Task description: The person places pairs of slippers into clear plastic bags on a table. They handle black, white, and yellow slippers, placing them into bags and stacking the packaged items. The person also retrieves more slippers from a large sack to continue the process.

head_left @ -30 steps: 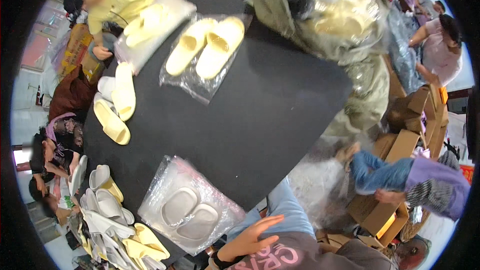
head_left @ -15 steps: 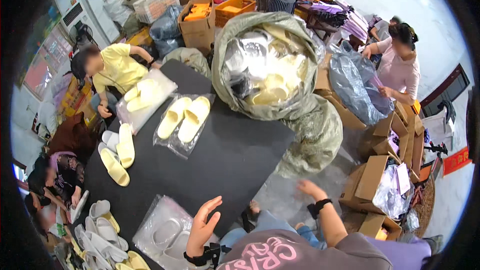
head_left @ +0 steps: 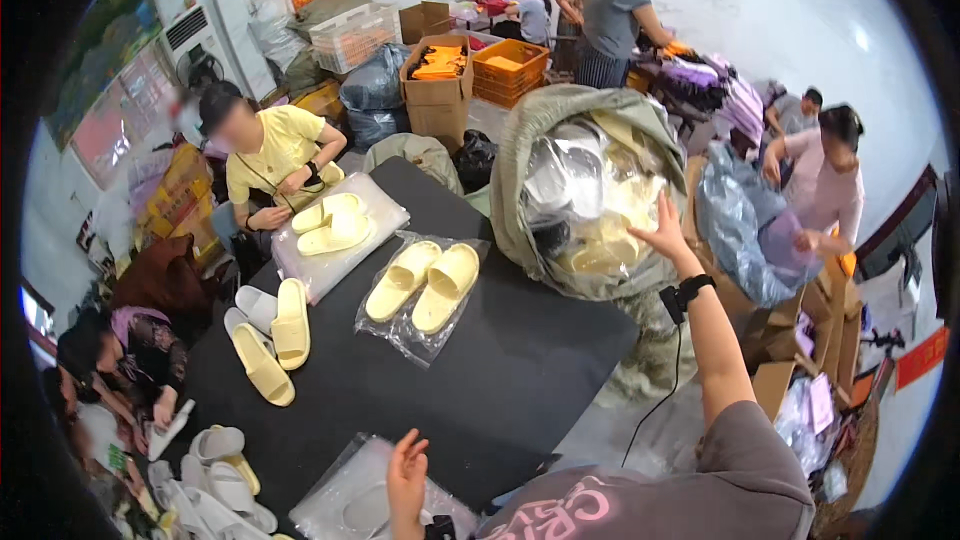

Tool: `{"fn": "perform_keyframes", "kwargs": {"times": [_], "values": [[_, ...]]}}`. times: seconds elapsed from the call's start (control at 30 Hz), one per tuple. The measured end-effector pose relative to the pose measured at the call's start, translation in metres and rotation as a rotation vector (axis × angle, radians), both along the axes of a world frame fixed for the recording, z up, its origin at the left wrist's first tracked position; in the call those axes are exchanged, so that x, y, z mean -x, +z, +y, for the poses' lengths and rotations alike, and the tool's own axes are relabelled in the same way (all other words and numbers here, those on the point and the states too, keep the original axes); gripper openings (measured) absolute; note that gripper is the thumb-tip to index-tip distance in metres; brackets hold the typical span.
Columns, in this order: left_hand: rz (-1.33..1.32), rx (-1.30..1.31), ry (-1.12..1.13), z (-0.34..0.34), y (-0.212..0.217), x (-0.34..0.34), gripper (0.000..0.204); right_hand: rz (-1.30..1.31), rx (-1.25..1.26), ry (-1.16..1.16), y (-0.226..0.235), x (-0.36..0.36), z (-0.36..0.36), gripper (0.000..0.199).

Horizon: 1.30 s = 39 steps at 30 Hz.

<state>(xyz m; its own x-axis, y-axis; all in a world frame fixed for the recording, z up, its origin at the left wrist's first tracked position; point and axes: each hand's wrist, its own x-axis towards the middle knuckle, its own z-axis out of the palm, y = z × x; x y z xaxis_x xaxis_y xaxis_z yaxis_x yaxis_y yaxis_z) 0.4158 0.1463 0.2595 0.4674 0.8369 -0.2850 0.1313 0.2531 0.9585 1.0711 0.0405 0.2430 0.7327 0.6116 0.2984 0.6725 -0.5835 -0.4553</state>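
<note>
My right hand (head_left: 662,232) reaches out with its fingers spread at the right rim of a big grey-green woven sack (head_left: 515,155). Inside the sack lie yellow slippers (head_left: 612,240) and white slippers (head_left: 580,180) in clear bags; whether my fingertips touch them I cannot tell. Low at the front, my left hand (head_left: 407,470) is raised with its fingers stretched up, holding nothing. Beside it a stack of clear plastic bags (head_left: 335,485) lies on the black table (head_left: 500,390), with a pale slipper on top. A bagged pair of yellow slippers (head_left: 425,285) rests farther up the table.
Loose yellow and grey slippers (head_left: 265,365) lie at the table's left, more grey ones (head_left: 215,490) near the front left. Across the table a person in yellow (head_left: 285,145) sits by bags topped with yellow slippers (head_left: 335,225). Cardboard boxes (head_left: 775,340) stand right of the sack.
My right hand has moved up and forward from beside my body to the sack. My left hand stays low over the bag stack. The view has tilted up.
</note>
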Motion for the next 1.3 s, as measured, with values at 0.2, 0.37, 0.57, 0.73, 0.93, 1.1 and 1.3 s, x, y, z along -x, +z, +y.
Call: {"fn": "perform_keyframes", "kwargs": {"times": [0.2, 0.37, 0.57, 0.73, 0.93, 1.1, 1.3], "values": [[0.009, -0.195, 0.104, 0.057, -0.006, -0.010, 0.046, 0.203, 0.333, -0.072, -0.013, -0.024, 0.049, 0.142], [0.033, -0.220, 0.100, 0.068, -0.008, -0.018, 0.048, 0.133, 0.282, -0.063, -0.053, -0.025, 0.072, 0.130], [0.100, -0.272, 0.076, 0.054, -0.001, -0.077, 0.049, -0.061, 0.172, 0.041, -0.074, -0.042, 0.059, 0.079], [0.179, -0.463, 0.169, 0.044, 0.022, -0.156, 0.060, 0.130, -0.039, 0.159, -0.086, -0.064, 0.039, 0.051], [0.394, -1.259, 0.678, 0.058, 0.139, -0.231, 0.109, 0.186, -0.186, 0.311, -0.072, -0.046, 0.045, 0.036], [0.395, -1.614, 0.536, 0.067, 0.216, -0.284, 0.117, 0.179, -0.263, 0.308, -0.072, -0.060, 0.031, 0.036], [0.686, -1.319, 0.194, 0.048, 0.139, -0.264, 0.101, 0.294, -0.386, 0.277, 0.012, -0.013, 0.016, 0.032]]}}
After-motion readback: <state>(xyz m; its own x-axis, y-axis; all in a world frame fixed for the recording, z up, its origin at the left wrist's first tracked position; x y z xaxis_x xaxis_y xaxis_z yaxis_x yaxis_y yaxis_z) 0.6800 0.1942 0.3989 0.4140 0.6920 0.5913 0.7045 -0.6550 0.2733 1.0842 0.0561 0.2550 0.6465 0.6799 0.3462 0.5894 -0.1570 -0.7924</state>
